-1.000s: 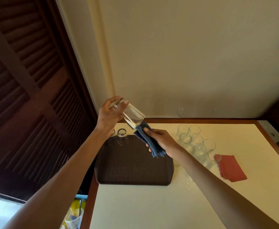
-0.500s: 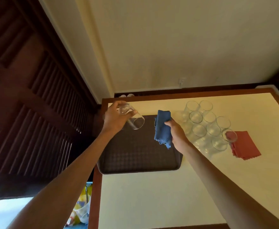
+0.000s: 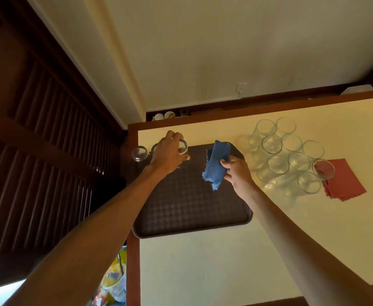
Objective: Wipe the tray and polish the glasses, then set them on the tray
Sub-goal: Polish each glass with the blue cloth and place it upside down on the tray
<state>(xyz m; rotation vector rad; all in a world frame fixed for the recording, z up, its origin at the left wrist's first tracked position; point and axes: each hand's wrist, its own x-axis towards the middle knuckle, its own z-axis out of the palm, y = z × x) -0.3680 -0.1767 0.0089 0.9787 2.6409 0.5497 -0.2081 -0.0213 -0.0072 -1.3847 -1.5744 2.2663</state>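
Observation:
A dark brown tray lies on the cream table near its left edge. My left hand grips a clear glass upside down at the tray's far left part. One inverted glass stands at the tray's far left corner, and another is half hidden behind my left hand. My right hand holds a blue cloth above the tray's far right part. Several clear glasses stand grouped on the table right of the tray.
A red cloth lies on the table right of the glasses. The table has a brown wooden rim. A dark louvred door fills the left. Bags and a plastic cup sit below the table's left edge.
My left hand has lowered the glass from mid-air, turned it upside down and brought it down at the tray's far left. The blue cloth has left the glass and stays in my right hand.

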